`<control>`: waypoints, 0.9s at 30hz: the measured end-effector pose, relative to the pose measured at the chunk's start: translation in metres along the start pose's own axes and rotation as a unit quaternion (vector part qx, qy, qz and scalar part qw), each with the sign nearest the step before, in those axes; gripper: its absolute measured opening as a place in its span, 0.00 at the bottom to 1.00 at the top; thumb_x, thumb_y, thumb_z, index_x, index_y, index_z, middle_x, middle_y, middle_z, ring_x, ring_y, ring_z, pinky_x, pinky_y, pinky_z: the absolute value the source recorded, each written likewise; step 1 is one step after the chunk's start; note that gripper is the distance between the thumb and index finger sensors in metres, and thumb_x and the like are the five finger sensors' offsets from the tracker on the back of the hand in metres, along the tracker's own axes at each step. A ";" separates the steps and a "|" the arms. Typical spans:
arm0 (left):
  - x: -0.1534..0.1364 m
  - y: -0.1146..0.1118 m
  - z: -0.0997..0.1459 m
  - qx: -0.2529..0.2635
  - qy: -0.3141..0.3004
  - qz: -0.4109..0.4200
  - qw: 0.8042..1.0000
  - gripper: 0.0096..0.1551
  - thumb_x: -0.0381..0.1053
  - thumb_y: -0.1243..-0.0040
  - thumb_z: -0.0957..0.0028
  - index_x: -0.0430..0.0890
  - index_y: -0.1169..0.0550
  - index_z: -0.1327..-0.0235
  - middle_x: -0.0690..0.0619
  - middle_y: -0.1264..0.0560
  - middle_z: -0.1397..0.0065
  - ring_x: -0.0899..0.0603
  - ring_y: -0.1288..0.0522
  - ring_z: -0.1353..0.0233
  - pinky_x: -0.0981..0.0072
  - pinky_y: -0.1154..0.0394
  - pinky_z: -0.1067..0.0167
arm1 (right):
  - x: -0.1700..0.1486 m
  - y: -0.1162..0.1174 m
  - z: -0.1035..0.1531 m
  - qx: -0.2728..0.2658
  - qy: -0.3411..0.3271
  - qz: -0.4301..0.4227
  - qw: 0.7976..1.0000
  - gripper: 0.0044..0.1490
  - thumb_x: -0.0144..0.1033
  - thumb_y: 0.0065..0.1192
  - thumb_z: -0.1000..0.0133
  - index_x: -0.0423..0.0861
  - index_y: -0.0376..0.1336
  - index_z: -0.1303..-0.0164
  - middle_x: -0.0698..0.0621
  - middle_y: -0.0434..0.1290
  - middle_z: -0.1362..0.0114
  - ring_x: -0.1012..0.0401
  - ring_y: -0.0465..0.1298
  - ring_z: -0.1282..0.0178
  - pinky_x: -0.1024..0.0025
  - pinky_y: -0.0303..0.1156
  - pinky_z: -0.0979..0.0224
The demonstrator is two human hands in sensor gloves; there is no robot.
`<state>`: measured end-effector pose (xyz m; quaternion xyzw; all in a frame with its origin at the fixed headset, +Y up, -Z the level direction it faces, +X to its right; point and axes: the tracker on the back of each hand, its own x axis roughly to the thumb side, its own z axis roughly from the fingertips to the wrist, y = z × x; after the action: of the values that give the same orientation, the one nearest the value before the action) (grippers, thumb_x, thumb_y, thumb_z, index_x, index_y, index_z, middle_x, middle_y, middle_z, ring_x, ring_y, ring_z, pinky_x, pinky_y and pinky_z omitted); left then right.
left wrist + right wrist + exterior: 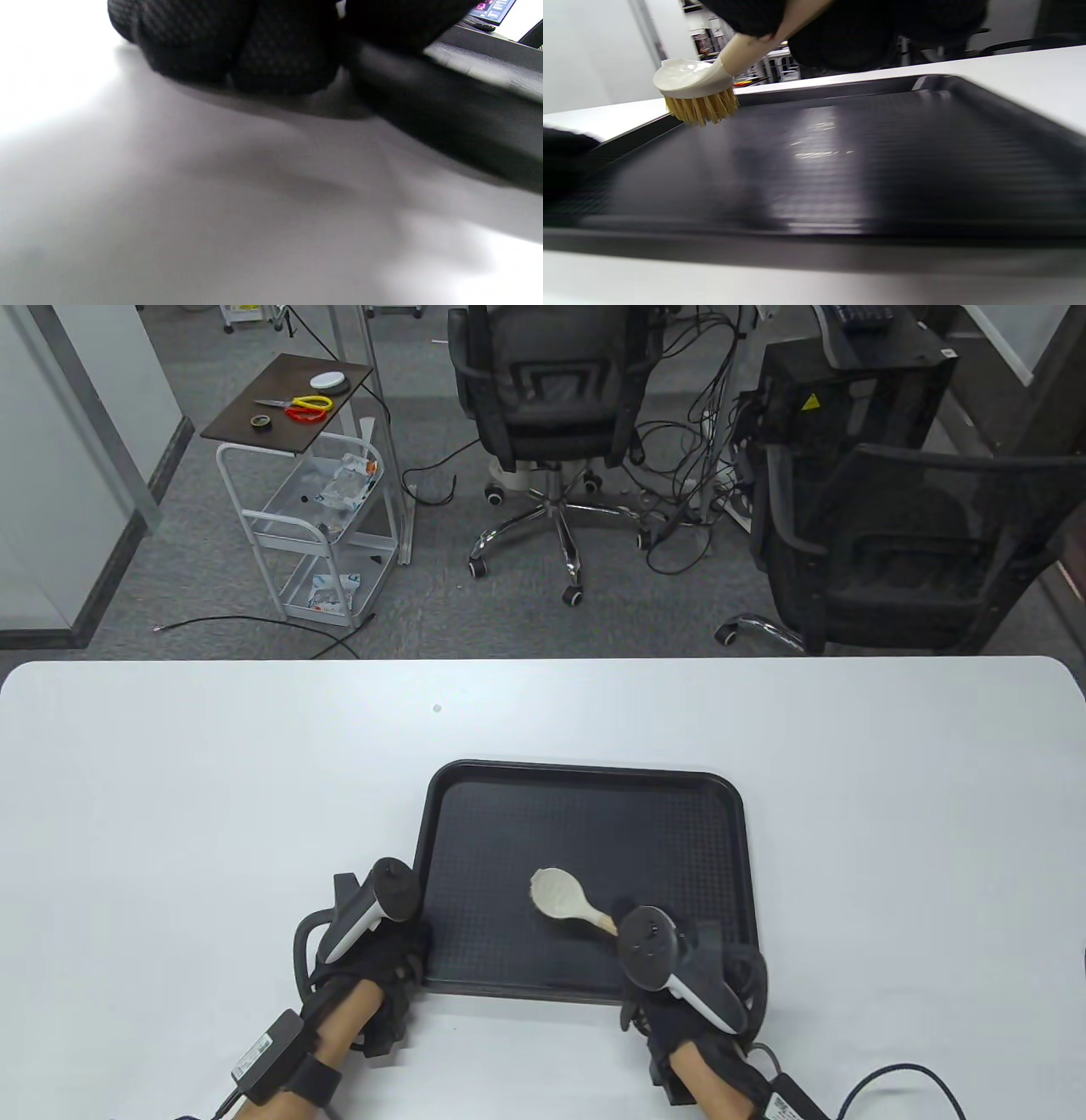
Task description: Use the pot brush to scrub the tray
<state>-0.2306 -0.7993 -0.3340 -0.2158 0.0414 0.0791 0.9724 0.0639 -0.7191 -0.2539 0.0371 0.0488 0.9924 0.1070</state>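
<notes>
In the table view, the tray (585, 814) was seen flat near the desk's front edge, and the pot brush (562, 895) was held over its front half by the right hand (687, 976), fingers wrapped round the handle; the brush's long axis ran from that grip up and left toward the tray's centre. The left hand (373, 950) was pressed on the tray's front-left corner, its finger spread not discernible. In the left wrist view, gloved fingers (237, 46) were seen down on the white desk (212, 203) touching the tray rim. In the right wrist view, the bristles (702, 109) were seen near the tray's left rim, contact uncertain; open tray floor lay to the right.
</notes>
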 end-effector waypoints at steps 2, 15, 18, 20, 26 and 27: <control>0.000 0.000 0.000 0.000 0.000 -0.001 1.000 0.45 0.62 0.42 0.51 0.43 0.43 0.26 0.54 0.20 0.66 0.47 0.21 0.61 0.48 0.32 0.36 | 0.021 0.011 -0.004 0.007 -0.020 0.008 1.000 0.34 0.35 0.62 0.45 0.56 0.61 0.26 0.46 0.69 0.27 0.53 0.76 0.41 0.55 0.75 0.43; 0.000 0.000 0.000 0.001 0.000 -0.001 1.000 0.45 0.61 0.42 0.51 0.43 0.43 0.26 0.54 0.20 0.66 0.47 0.21 0.61 0.48 0.32 0.36 | 0.053 0.047 -0.005 0.025 -0.054 0.021 0.998 0.34 0.36 0.61 0.45 0.57 0.60 0.26 0.47 0.68 0.27 0.54 0.77 0.40 0.57 0.77 0.42; 0.000 0.000 0.000 0.001 0.001 -0.001 1.000 0.45 0.62 0.42 0.51 0.43 0.43 0.26 0.54 0.20 0.66 0.47 0.21 0.61 0.48 0.32 0.36 | 0.039 0.047 -0.002 0.033 -0.043 0.017 0.998 0.33 0.36 0.61 0.45 0.57 0.60 0.26 0.47 0.69 0.27 0.54 0.77 0.41 0.57 0.77 0.43; 0.000 0.000 0.000 0.001 0.001 -0.002 1.000 0.45 0.62 0.42 0.51 0.43 0.43 0.26 0.54 0.20 0.66 0.47 0.21 0.61 0.48 0.32 0.36 | 0.022 0.044 0.000 0.043 -0.028 0.002 0.999 0.33 0.35 0.61 0.45 0.57 0.61 0.26 0.46 0.69 0.28 0.54 0.77 0.41 0.56 0.77 0.44; 0.000 0.000 0.000 0.001 0.001 -0.001 1.000 0.45 0.62 0.42 0.52 0.43 0.43 0.26 0.54 0.20 0.66 0.47 0.21 0.61 0.48 0.32 0.36 | -0.060 0.024 0.017 0.053 0.048 -0.015 0.997 0.33 0.34 0.62 0.46 0.57 0.62 0.27 0.45 0.69 0.28 0.52 0.77 0.41 0.54 0.77 0.43; 0.000 0.000 0.000 0.001 0.001 -0.001 1.000 0.45 0.62 0.43 0.52 0.43 0.43 0.26 0.54 0.20 0.66 0.47 0.21 0.61 0.48 0.32 0.36 | -0.071 0.021 0.020 0.055 0.056 -0.017 0.997 0.33 0.34 0.62 0.46 0.57 0.62 0.28 0.45 0.69 0.28 0.52 0.77 0.41 0.53 0.77 0.43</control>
<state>-0.2303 -0.7994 -0.3339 -0.2152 0.0420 0.0777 0.9726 0.1305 -0.7533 -0.2367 -0.0140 0.1096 0.9867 0.1190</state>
